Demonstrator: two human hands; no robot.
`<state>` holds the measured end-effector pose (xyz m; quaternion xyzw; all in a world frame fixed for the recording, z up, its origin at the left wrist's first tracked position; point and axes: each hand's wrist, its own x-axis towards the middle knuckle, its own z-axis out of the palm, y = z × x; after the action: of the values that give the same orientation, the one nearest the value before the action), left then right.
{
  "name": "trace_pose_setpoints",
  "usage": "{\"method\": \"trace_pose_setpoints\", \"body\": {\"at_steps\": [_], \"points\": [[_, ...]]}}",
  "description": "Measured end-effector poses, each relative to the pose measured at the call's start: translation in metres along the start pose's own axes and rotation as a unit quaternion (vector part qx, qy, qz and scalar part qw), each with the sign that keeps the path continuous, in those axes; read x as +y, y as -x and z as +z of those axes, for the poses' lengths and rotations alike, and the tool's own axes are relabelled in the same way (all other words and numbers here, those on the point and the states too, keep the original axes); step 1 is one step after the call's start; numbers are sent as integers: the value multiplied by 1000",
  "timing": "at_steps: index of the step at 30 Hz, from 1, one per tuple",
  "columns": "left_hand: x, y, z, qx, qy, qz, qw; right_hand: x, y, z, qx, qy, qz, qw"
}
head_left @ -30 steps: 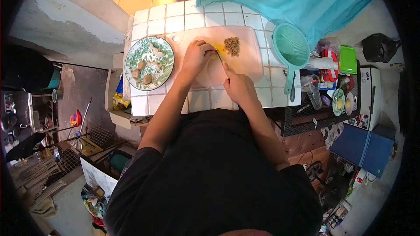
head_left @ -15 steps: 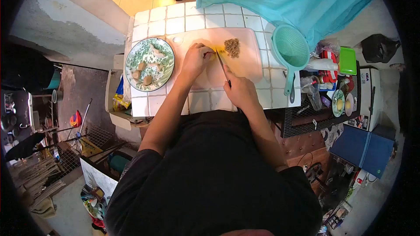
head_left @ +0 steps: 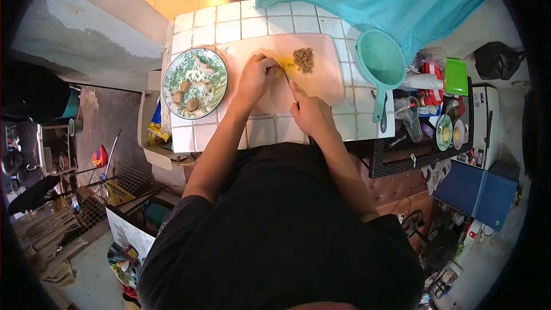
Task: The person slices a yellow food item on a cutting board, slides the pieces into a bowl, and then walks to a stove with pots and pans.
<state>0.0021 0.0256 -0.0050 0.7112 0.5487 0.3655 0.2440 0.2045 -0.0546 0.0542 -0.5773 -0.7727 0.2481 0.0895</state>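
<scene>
On a pale pink cutting board, my right hand is wrapped round the handle of a knife. The blade points up and left, its tip beside the fingers of my left hand. Those fingers are bent and pressed together over the board; what they hold is too small to name. A yellow stain lies around the blade tip. Right of it sits a small pile of chopped brown pieces. On the left, a green-and-white patterned plate holds several brown round pieces and some pale pieces.
A teal strainer lies at the right of the white tiled table. Beyond hangs a turquoise cloth. Further right, a black rack carries packets, cups and a green-lidded box. An open cardboard box stands at the left.
My right hand and the knife have shifted slightly left, and the blade is now closer to my left fingertips. My left hand has barely moved.
</scene>
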Motion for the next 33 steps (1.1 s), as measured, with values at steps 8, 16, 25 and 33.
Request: {"method": "trace_pose_setpoints", "body": {"at_steps": [8,16,25,33], "points": [[1,4,-3,-7,-10,4,1000,-5,7,-13,-37,18,50,998],[-6,5,-2,5,25,-16,1000,-13,7,-16,-31,29,9,999],[-8,4,-3,7,14,13,1000,-14,4,-16,-56,59,5,997],[-2,0,-7,-5,-29,3,1000,0,-5,0,-24,19,1,1000]]}}
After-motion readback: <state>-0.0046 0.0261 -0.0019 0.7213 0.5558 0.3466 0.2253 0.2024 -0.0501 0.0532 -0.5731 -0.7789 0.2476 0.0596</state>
